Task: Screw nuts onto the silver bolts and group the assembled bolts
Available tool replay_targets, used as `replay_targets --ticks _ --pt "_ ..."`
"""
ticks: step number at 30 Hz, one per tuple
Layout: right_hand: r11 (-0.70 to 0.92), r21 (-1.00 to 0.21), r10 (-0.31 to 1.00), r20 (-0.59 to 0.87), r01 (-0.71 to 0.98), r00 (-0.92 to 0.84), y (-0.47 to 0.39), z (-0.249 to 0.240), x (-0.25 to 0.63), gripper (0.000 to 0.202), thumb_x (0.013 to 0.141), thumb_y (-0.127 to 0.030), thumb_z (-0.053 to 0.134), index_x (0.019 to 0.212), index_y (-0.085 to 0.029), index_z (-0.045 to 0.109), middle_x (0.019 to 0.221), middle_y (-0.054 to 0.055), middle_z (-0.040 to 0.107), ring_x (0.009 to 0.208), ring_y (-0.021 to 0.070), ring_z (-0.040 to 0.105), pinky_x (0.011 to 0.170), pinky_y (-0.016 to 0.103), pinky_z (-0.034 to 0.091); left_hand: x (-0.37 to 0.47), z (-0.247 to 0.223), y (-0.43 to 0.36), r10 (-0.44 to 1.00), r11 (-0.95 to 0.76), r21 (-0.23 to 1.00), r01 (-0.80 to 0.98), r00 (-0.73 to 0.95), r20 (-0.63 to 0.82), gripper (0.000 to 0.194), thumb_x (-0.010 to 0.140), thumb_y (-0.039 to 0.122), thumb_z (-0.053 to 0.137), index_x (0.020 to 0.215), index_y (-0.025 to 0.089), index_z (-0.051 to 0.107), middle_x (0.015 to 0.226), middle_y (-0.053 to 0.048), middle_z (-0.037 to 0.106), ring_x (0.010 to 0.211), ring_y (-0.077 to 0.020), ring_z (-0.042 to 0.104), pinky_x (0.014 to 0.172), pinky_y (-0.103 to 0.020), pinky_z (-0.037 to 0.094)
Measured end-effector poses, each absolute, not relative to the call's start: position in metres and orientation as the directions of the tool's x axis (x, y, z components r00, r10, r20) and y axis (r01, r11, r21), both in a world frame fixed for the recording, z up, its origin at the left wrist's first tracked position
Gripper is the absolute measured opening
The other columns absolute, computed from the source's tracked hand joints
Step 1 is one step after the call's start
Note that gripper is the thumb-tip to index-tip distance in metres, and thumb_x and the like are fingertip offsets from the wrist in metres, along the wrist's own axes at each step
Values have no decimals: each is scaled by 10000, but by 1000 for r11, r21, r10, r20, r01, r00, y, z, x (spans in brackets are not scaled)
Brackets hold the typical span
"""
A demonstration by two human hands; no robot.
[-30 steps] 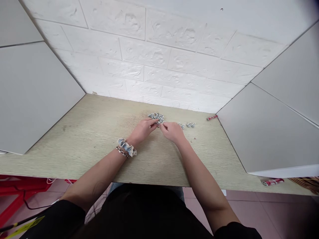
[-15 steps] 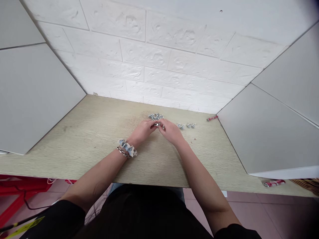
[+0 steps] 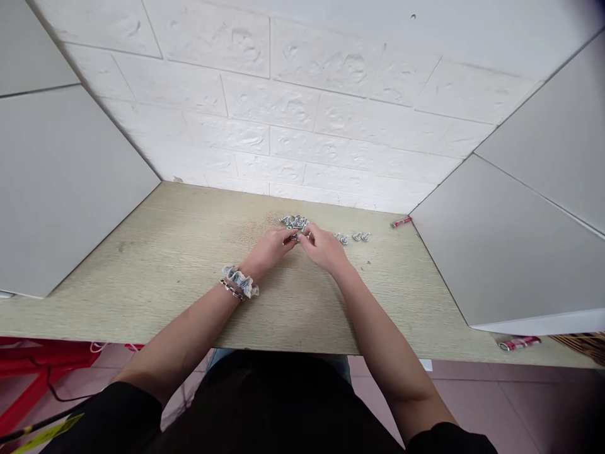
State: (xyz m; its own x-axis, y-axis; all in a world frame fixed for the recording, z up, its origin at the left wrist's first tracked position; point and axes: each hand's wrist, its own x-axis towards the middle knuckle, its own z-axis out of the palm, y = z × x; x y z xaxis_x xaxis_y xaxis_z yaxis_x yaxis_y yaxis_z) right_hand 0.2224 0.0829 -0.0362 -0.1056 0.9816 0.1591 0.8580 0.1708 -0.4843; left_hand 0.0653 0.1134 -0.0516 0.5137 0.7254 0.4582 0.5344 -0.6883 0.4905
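Note:
Above the tabletop, my left hand (image 3: 270, 251) pinches a small silver bolt (image 3: 293, 238) between thumb and fingertips. My right hand (image 3: 325, 250) meets it from the other side, its thumb and forefinger closed at the bolt's end. Fingers cover most of the bolt, so its full shape is hidden. Just beyond the fingertips lies a pile of silver bolts (image 3: 295, 221). To the right of my right hand, more bolts stand in small groups, one pair of bolts (image 3: 361, 237) farther out and others partly behind the knuckles.
The pale wooden tabletop (image 3: 189, 252) runs back to a white brick-pattern wall (image 3: 293, 101). Grey panels (image 3: 70, 189) flank it left and right. A red battery-like cylinder (image 3: 401, 222) lies by the right panel, another red cylinder (image 3: 518, 343) near the front edge, beside a wicker item (image 3: 581, 347).
My fingers have shifted slightly on the bolt, and my right forefinger has lifted and bent. Both hands stay in nearly the same place. The view has moved a little.

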Motion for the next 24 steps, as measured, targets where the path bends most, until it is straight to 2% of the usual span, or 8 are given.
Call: replay_targets --ticks 4,8,10,11,14,16,20,24 --pt "266 -560 961 216 784 -172 84 -39 220 210 792 -300 432 969 -207 496 776 -1 581 651 133 514 560 232 319 64 -53 114 717 -698 473 539 526 458 250 825 248 489 1024 171 619 729 -23 598 639 -108 514 608 -213 379" --pt "289 -575 956 221 765 -195 85 -41 219 198 807 -285 423 963 -208 516 838 13 590 692 133 520 582 229 333 64 -53 114 712 -702 463 541 544 445 263 832 236 481 1057 166 599 789 -39 606 689 -119 529 630 -218 388" --pt "224 -558 973 174 799 -151 85 -40 220 248 850 -361 367 842 -194 551 761 26 589 668 143 515 575 235 322 64 -53 114 706 -708 458 537 547 449 250 838 246 474 1034 162 604 799 -41 606 682 -116 527 625 -216 388" --pt "163 -547 985 134 821 -107 85 -40 220 357 869 -416 314 737 -184 551 691 34 575 633 147 507 564 240 313 64 -53 114 704 -710 453 538 546 455 246 840 250 471 1026 162 606 793 -39 604 670 -113 523 618 -215 386" --pt "8 -561 998 50 828 25 84 -38 222 576 877 -521 183 523 -168 471 541 40 511 539 142 469 533 246 293 65 -53 113 702 -711 430 557 525 480 244 835 258 481 1014 160 615 748 -35 593 635 -109 507 603 -214 378" --pt "27 -619 995 90 785 37 84 -37 223 533 866 -524 222 574 -171 494 557 23 517 551 133 471 531 238 297 65 -52 112 700 -712 422 561 520 489 241 830 257 490 1008 159 619 737 -34 590 626 -107 501 596 -213 374" --pt "127 -710 986 168 693 -8 86 -40 220 258 781 -437 440 865 -210 529 597 -41 519 576 112 480 548 214 322 65 -50 111 694 -719 425 550 533 484 248 840 249 473 1027 163 612 741 -31 590 637 -107 506 590 -207 371" --pt "183 -733 980 193 656 -57 87 -44 217 238 753 -352 468 947 -223 518 620 -55 525 602 103 488 585 208 344 65 -49 110 687 -726 413 550 547 478 294 840 221 471 1112 171 569 757 -34 591 667 -115 517 606 -211 378"
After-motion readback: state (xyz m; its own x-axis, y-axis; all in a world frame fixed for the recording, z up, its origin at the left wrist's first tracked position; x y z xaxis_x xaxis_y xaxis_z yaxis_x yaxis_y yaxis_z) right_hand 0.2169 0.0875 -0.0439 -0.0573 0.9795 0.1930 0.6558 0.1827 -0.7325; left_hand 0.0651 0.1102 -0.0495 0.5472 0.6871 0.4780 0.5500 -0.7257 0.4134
